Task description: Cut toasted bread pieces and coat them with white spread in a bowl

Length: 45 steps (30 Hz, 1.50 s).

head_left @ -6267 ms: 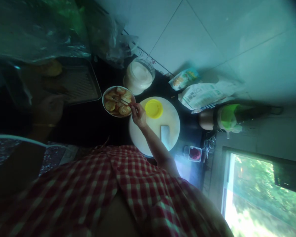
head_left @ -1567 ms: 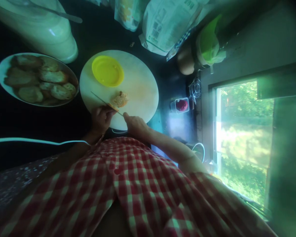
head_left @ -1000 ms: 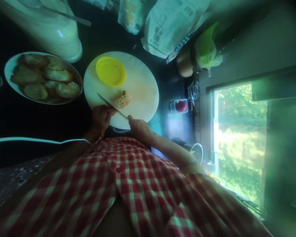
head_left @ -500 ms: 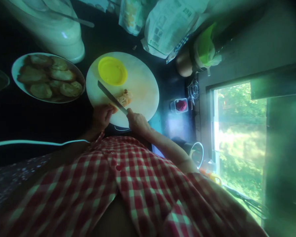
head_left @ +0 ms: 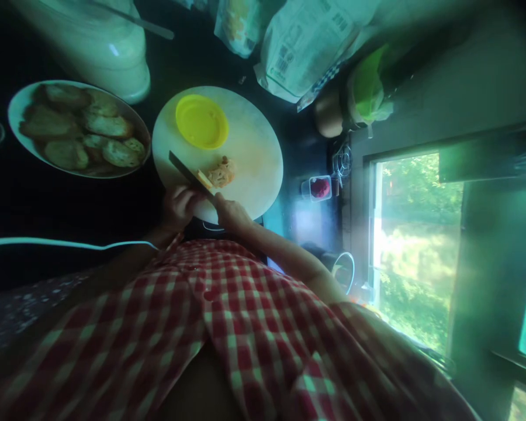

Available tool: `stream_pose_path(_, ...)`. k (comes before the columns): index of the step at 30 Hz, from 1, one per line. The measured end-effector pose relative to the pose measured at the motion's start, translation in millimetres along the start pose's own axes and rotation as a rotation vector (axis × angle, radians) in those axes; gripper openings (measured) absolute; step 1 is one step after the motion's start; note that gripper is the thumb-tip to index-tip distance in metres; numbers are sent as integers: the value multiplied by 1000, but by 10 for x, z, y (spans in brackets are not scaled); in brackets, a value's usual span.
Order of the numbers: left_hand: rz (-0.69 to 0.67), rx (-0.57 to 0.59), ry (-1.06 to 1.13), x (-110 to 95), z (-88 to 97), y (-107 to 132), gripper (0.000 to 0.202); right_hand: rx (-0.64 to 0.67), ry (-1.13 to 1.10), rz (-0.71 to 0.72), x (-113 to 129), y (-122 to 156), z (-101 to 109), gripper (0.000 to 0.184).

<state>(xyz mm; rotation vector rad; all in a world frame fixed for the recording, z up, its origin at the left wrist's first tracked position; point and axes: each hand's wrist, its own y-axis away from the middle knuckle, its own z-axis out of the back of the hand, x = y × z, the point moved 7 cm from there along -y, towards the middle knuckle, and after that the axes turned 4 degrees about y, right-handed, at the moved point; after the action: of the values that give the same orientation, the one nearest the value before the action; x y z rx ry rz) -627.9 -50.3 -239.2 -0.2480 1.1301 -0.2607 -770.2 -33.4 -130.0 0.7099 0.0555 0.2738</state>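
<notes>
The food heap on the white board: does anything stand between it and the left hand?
Yes: the knife, held in the right hand, slants between the heap and the left hand.

From my remote seat I counted two hands — one left hand [head_left: 178, 209] and one right hand [head_left: 233, 215]. I had one knife [head_left: 182, 165], one small heap of pale food [head_left: 222, 173], one round board [head_left: 256, 140] and one yellow dish [head_left: 201, 121]. I saw one bowl [head_left: 17, 120] and, in it, at least six slices [head_left: 65, 153]; overlaps kept me from an exact number. I also tallied one large jar [head_left: 109, 55], one utensil handle [head_left: 151, 26], two packets [head_left: 309, 52], one small clear container [head_left: 305, 188], one white cord [head_left: 70, 242] — and one checked shirt [head_left: 241, 310]
</notes>
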Motion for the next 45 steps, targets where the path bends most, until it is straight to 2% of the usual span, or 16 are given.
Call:
stream_pose_path(2, -10, 7, -5, -26, 11, -20, 43, -50, -48, 12, 2, -68, 1, 45)
stream_pose_path(5, -35, 34, -40, -44, 14, -49, 51, -93, -83, -3, -73, 6, 53, 42)
stream_pose_path(10, -32, 32, -65, 14, 20, -47, 56, -67, -15, -32, -214, 351, 105, 36)
stream_pose_path(14, 0, 50, -56, 39, 12, -47, 50, -18, 55, 20, -217, 450, 108, 33)
stream_pose_path(17, -3, 71, -52, 9, 7, -50, 43, 1, 82, 40, -204, 382, 114, 33)
stream_pose_path(21, -43, 48, -19, -10, 18, -26, 42, 21, 58, 47, -114, 133, 54, 39)
stream_pose_path(25, -44, 26, -38, 63, 26, -6, 41, -63, -32, 78, 44, -120, 26, 56)
stream_pose_path(27, -14, 48, -52, 104, 22, -15, 41, -96, -102, 79, 49, -127, 48, 55)
stream_pose_path(29, 15, 83, -79, 108, 16, -38, 39, -140, -214, 55, -62, -37, 92, 41)
stream_pose_path(31, 22, 122, -123, 57, 2, -75, 40, -258, -328, -13, -322, 111, 154, 35)
stream_pose_path(34, 30, 167, -227, -69, -26, -172, 68, -463, -333, -237, -923, 310, 142, 46)
stream_pose_path(36, 51, 202, -317, -133, -57, -268, 81, -508, -252, -378, -1300, 346, 26, 58)
stream_pose_path(38, 63, 247, -389, -177, -100, -376, 81, -507, -187, -471, -1583, 298, -131, 69)
stream_pose_path(41, 55, 296, -431, -223, -164, -531, 61, -529, -155, -511, -1779, 155, -326, 77)
stream_pose_path(45, 98, 294, -461, -246, -170, -671, 40, -616, -174, -421, -1732, -5, -439, 68)
